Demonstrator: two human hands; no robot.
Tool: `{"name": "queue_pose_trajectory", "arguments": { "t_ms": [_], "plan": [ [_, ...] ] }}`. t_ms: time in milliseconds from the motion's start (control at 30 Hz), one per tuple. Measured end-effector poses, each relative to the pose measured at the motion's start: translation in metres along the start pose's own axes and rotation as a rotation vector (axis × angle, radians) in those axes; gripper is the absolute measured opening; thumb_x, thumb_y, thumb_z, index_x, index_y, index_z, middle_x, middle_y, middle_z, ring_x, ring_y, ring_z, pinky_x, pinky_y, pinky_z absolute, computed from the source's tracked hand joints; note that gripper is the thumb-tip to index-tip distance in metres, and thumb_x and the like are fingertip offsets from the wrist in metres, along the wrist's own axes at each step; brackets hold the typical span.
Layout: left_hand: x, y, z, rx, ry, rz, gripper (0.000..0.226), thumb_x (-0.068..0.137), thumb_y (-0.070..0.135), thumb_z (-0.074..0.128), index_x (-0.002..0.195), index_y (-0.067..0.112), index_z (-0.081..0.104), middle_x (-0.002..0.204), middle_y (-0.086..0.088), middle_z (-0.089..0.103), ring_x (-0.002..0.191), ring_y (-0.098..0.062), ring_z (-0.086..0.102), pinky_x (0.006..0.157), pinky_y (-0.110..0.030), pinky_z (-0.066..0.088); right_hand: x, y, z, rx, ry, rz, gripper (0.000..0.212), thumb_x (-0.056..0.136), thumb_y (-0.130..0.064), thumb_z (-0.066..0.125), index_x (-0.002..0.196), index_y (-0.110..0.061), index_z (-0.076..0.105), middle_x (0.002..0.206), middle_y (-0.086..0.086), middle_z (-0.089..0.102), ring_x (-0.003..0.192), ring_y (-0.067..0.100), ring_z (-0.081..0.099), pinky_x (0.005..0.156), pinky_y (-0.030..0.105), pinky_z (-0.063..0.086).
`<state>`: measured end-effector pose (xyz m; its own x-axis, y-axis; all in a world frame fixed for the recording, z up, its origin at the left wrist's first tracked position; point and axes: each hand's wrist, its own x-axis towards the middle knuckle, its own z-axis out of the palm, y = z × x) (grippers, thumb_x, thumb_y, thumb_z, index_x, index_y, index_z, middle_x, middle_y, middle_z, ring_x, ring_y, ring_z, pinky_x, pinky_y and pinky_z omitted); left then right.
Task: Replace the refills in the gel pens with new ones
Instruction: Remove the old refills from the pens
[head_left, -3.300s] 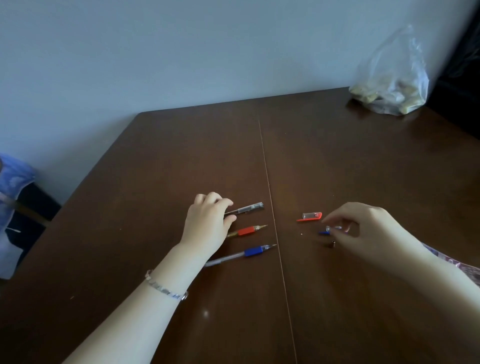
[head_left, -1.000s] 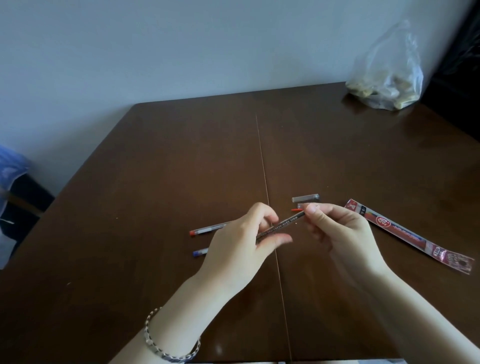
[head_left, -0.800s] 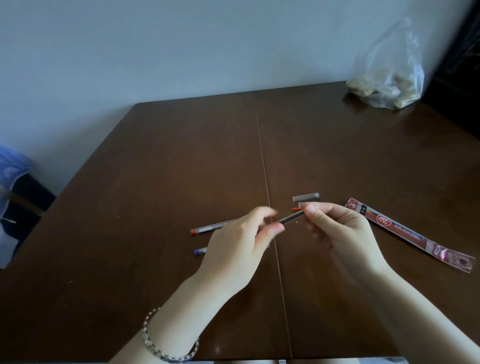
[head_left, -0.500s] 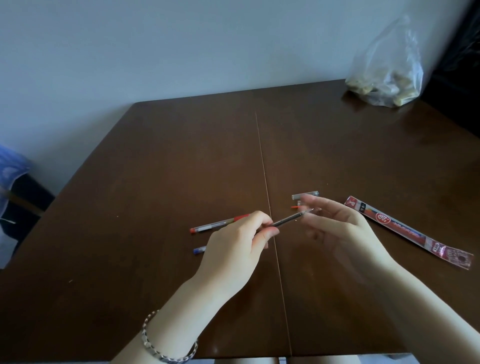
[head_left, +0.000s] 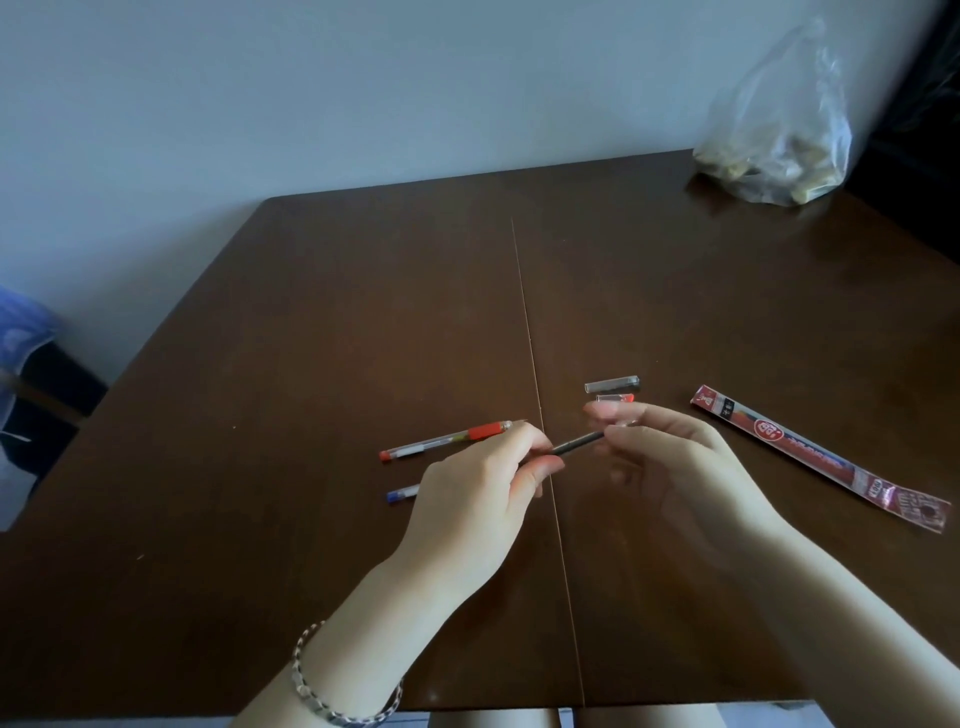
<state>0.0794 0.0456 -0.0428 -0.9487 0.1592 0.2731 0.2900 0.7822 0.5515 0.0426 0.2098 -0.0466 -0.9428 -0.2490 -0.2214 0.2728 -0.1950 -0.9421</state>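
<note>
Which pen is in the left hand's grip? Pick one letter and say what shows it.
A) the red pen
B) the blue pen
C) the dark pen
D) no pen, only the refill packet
C: the left hand has the dark pen in its grip, held above the table, while the red pen and the blue pen lie on the wood to its left.

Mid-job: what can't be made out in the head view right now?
Head view only:
Blue pen: left hand hides all but its end.
Black pen: tip lost at blurred right hand; hold unclear.
Refill pack: print too small.
Bag: contents blurred.
</note>
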Motion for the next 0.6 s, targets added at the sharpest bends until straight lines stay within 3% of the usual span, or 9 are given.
{"name": "queue_pose_trajectory", "arguments": {
  "t_ms": [67, 133, 267, 400, 600],
  "plan": [
    [-0.001, -0.001, 0.001, -0.01, 0.011, -0.003, 0.012, 0.086, 0.03, 0.05, 0.09, 0.022, 0.058, 0.071, 0.017, 0.057, 0.064, 0.001, 0.055, 0.062, -0.016, 0.046, 0.0, -0.001, 0.0, -0.036, 0.007, 0.019, 0.026, 0.068, -0.027, 0.069, 0.088, -0.012, 0.07, 0.065, -0.001, 0.063, 0.061, 0.008, 0.058, 0.052, 0.019, 0.046],
    [-0.002, -0.002, 0.001, -0.016, 0.02, 0.0, 0.014, 0.086, 0.031, 0.05, 0.089, 0.022, 0.059, 0.07, 0.017, 0.057, 0.063, 0.002, 0.054, 0.061, -0.016, 0.047, 0.0, -0.001, 0.001, -0.105, 0.042, 0.032, 0.033, 0.057, -0.039, 0.069, 0.076, -0.012, 0.069, 0.06, 0.0, 0.061, 0.056, 0.008, 0.055, 0.05, 0.018, 0.045],
    [-0.002, -0.003, 0.001, -0.015, 0.011, 0.007, 0.018, 0.085, 0.032, 0.049, 0.089, 0.019, 0.06, 0.071, 0.016, 0.056, 0.065, 0.001, 0.054, 0.061, -0.013, 0.045, 0.001, -0.003, -0.003, -0.071, 0.01, 0.031, 0.012, 0.069, -0.019, 0.068, 0.077, -0.01, 0.068, 0.061, 0.004, 0.056, 0.052, 0.01, 0.05, 0.048, 0.016, 0.045],
    [-0.003, -0.005, 0.003, -0.025, -0.001, -0.007, 0.018, 0.085, 0.032, 0.049, 0.091, 0.018, 0.06, 0.073, 0.016, 0.056, 0.064, 0.002, 0.054, 0.063, -0.013, 0.046, -0.001, -0.007, -0.004, -0.131, 0.016, 0.044, 0.027, 0.064, -0.027, 0.068, 0.084, -0.009, 0.07, 0.06, 0.002, 0.055, 0.05, 0.009, 0.05, 0.046, 0.013, 0.044],
    [-0.007, -0.014, 0.001, -0.045, 0.023, -0.062, 0.026, 0.082, 0.039, 0.043, 0.09, 0.02, 0.06, 0.07, 0.015, 0.058, 0.064, -0.002, 0.057, 0.061, -0.01, 0.044, 0.006, -0.013, -0.01, -0.094, 0.109, 0.022, 0.015, 0.084, -0.013, 0.056, 0.082, -0.014, 0.072, 0.065, 0.002, 0.06, 0.056, 0.006, 0.052, 0.05, 0.01, 0.046]
  ]
}}
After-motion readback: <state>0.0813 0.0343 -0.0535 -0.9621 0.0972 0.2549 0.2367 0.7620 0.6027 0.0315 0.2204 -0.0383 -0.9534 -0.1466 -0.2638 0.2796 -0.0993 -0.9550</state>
